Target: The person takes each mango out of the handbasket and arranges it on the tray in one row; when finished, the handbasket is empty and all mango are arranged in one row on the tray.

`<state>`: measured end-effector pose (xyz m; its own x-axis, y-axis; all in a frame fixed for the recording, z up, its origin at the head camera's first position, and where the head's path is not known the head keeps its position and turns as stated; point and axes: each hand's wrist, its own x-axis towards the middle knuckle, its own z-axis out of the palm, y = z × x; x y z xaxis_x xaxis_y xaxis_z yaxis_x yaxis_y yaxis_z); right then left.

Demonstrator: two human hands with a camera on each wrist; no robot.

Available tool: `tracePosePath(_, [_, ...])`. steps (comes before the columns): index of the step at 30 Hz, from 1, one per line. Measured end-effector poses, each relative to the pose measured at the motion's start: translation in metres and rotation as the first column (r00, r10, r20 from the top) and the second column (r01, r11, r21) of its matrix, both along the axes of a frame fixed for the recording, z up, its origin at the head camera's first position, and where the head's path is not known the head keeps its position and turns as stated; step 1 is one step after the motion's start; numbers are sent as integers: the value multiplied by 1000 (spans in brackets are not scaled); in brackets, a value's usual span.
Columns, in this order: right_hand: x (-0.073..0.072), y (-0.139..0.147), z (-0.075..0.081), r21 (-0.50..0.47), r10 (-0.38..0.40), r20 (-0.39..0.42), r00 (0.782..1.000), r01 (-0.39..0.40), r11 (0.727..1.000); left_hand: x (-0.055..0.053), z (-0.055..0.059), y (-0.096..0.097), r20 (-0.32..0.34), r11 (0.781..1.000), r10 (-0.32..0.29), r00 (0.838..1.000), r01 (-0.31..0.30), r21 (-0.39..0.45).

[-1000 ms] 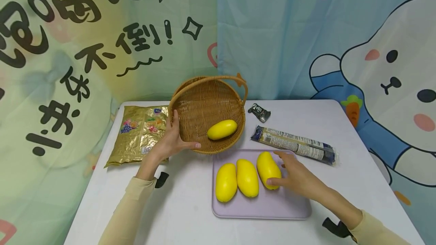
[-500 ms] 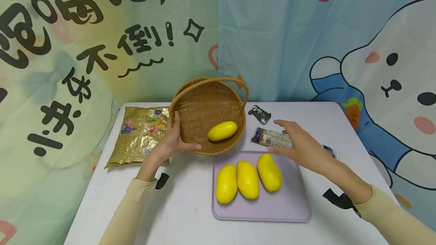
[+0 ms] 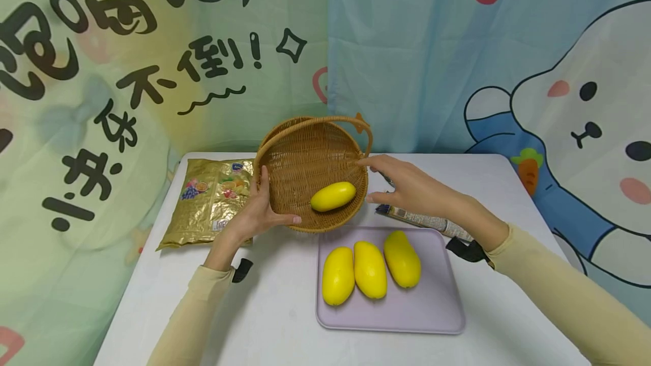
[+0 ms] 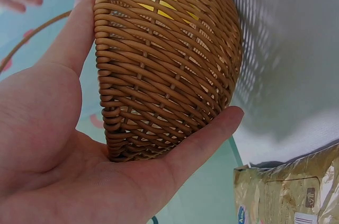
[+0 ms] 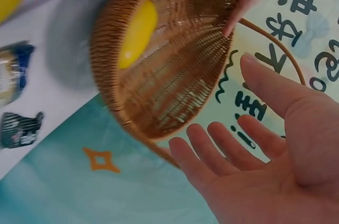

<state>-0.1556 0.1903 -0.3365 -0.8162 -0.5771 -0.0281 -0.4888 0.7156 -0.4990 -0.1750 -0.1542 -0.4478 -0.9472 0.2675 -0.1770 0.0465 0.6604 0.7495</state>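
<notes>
A brown wicker basket [image 3: 305, 157] is tipped toward me at the back of the table, its handle arching over the top. One yellow mango [image 3: 333, 196] lies inside, low on the right. My left hand [image 3: 261, 208] holds the basket's left side, and the left wrist view shows thumb and finger on either side of the weave. At the opposite rim my right hand [image 3: 407, 185] is held with fingers spread, and its palm holds nothing in the right wrist view; contact with the rim is unclear. Three more mangoes [image 3: 370, 270] lie side by side on a lilac tray [image 3: 432, 312].
A gold snack bag [image 3: 203, 208] lies left of the basket. Partly under my right arm is a long printed packet [image 3: 432, 223]. A small black wrapped piece [image 5: 21, 130] shows in the right wrist view. Printed curtains [image 3: 386, 55] hang behind the white table.
My right hand has left the rightmost mango on the tray and moved up and left to the basket's right rim, carrying nothing. My left hand and the basket have stayed put.
</notes>
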Motion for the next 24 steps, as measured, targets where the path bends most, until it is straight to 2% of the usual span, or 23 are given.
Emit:
tracePosePath(6, [-21,-25,11,-35,69,9,998,-69,997,-1,1,0,1,1000,-1,1000,1,3])
tracePosePath(10, [-34,-39,11,-24,101,47,994,-100,995,-1,2,0,12,1000,4,1000,-4,10])
tracePosePath(14, [-49,-50,4,16,129,128,983,-132,991,0,2,1,10,1000,7,1000,-7,14])
tracePosePath(18, [-63,-58,-4,61,160,220,962,-177,982,0,1,1,9,1000,8,1000,-8,19])
tracePosePath(24, [-80,-67,-20,144,184,288,940,-233,962,0,0,1,7,1000,5,1000,-5,15])
